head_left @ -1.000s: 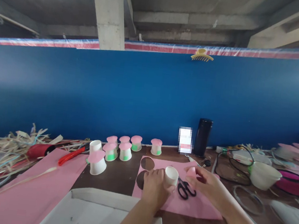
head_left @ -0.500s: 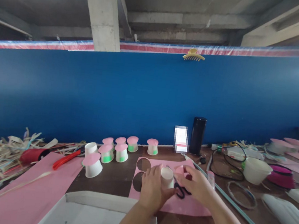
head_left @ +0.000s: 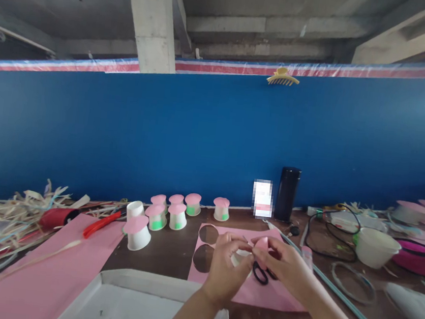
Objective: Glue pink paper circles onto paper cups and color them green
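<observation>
A white paper cup (head_left: 241, 257) is mostly covered by my left hand (head_left: 225, 263), whose fingers and thumb curve round it. My right hand (head_left: 281, 262) pinches a small piece of pink paper (head_left: 262, 244) close to the cup's right side. The fingertips of both hands nearly meet there; whether they touch is hard to make out. Black-handled scissors (head_left: 260, 274) lie just beneath my right hand, their blades hidden. Under everything is a pink paper sheet (head_left: 258, 297) with round cut-outs at its left side.
Several cups with pink discs on top (head_left: 177, 217) stand at the back left. A white box (head_left: 148, 279) sits in front, a black flask (head_left: 288, 193) against the blue wall. Stripped cable scraps (head_left: 4, 238) pile up at left; a pale bowl (head_left: 375, 248) and cables are at right.
My left fingers have risen over the cup toward my right hand, covering more of it. The pink piece has moved closer to the cup. The view has shifted slightly.
</observation>
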The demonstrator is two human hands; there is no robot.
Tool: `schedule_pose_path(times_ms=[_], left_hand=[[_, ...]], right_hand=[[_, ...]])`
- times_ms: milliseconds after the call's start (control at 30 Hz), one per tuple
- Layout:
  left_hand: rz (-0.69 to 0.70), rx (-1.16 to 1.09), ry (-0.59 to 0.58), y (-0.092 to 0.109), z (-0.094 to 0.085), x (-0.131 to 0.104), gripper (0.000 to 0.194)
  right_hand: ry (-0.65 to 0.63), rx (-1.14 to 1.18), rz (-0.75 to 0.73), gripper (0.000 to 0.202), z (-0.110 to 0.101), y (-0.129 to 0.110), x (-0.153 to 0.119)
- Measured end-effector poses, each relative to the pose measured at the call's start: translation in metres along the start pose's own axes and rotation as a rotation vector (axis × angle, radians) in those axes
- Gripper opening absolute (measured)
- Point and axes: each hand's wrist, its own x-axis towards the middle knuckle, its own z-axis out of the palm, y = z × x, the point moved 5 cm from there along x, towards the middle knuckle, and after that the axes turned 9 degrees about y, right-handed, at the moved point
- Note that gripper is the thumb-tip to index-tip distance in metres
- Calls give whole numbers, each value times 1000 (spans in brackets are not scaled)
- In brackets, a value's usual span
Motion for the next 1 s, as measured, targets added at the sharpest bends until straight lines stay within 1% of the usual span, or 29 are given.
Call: schedule_pose_path(times_ms=[100, 200, 300, 400, 467, 567, 633, 667, 867, 1000], left_hand=[[-19, -52, -17, -1, 2, -1, 8], [-15, -113, -2, -2, 2, -1, 10], [-3, -182, 3, -4, 1, 1, 12], [-50, -224, -11, -9, -1, 5, 11], [-119, -266, -13, -15, -2, 8, 11], [-290, -374, -14, -30, -1, 10, 16], [-399, -426, -16, -42, 1, 9, 19], [-433, -430, -9, -47, 1, 10, 20], [-593, -291, 33, -79, 1, 10, 25], [-662, -270, 52, -91, 2, 9, 27]], right_hand=[[16, -33, 12, 34, 0, 3, 2], [16, -30, 40, 39, 2, 6, 3], [-28, 47, 56, 41, 5, 2, 1], [-72, 148, 87, 42, 6, -3, -1], [-44, 225, 132, 43, 5, -2, -1], [47, 328, 198, 43, 3, 6, 2], [106, 335, 224, 43, 4, 14, 6], [130, 323, 234, 43, 6, 17, 7], [221, 236, 242, 45, 18, 28, 13], [274, 168, 234, 48, 20, 36, 16]])
